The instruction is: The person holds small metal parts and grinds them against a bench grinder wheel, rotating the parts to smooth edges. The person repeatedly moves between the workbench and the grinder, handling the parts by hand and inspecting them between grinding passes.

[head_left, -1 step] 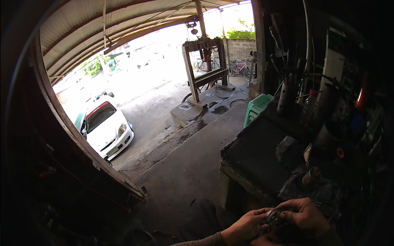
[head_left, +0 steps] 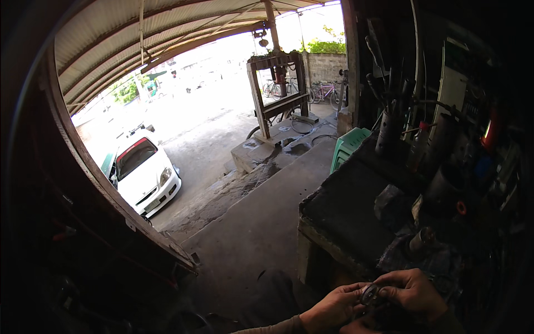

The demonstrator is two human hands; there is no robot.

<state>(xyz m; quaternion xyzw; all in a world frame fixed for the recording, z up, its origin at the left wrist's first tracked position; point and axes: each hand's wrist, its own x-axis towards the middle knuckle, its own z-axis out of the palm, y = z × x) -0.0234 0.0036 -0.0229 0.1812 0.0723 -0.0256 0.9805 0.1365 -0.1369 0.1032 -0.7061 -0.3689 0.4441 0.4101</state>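
At the lower right, close to the bench, my two hands meet around a small round dark metal part with a lighter centre (head_left: pixel 369 294). My left hand (head_left: pixel 332 308) pinches its left side between thumb and fingers. From the other side, the fingertips and thumb of my right hand (head_left: pixel 414 293) are closed on its edge. Another patch of skin (head_left: pixel 359 326) shows below them at the frame's lower edge; whose it is I cannot tell. Deep shadow hides what lies under the part.
A dark workbench (head_left: pixel 350 206) stands beside my hands, with a metal cylinder (head_left: pixel 421 238), a tool holder (head_left: pixel 387 131) and a bottle (head_left: pixel 417 146) on it. Beyond are a green plastic stool (head_left: pixel 347 146), a press frame (head_left: pixel 253 94) and a parked white car (head_left: pixel 146 175).
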